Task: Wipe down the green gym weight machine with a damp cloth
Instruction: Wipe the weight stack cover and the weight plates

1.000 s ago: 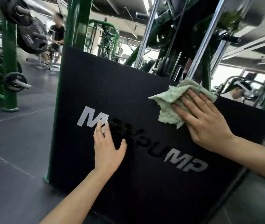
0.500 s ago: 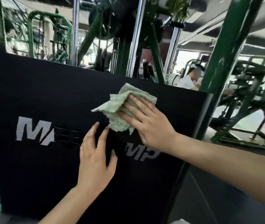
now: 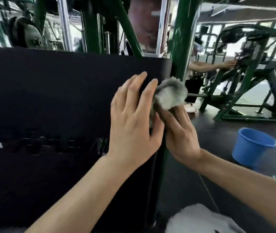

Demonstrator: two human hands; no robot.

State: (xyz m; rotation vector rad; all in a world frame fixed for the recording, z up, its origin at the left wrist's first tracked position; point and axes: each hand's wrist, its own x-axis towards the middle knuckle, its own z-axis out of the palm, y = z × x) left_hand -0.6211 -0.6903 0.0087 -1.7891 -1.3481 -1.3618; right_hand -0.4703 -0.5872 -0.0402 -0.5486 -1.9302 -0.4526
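While the black panel [image 3: 49, 98] fills the left of the view, its pale lettering blurred, a green upright post [image 3: 182, 39] rises just beside its right edge. Further right, a second green machine [image 3: 245, 91] stands on the dark floor, and nearer, a blue bucket [image 3: 251, 146]. Against the panel's right edge lies the left hand [image 3: 132, 130], fingers straight and spread, holding nothing. Touching it, the right hand [image 3: 181, 137] grips the cloth [image 3: 171, 95] — bunched, pale green-grey — at the panel's edge beside the post.
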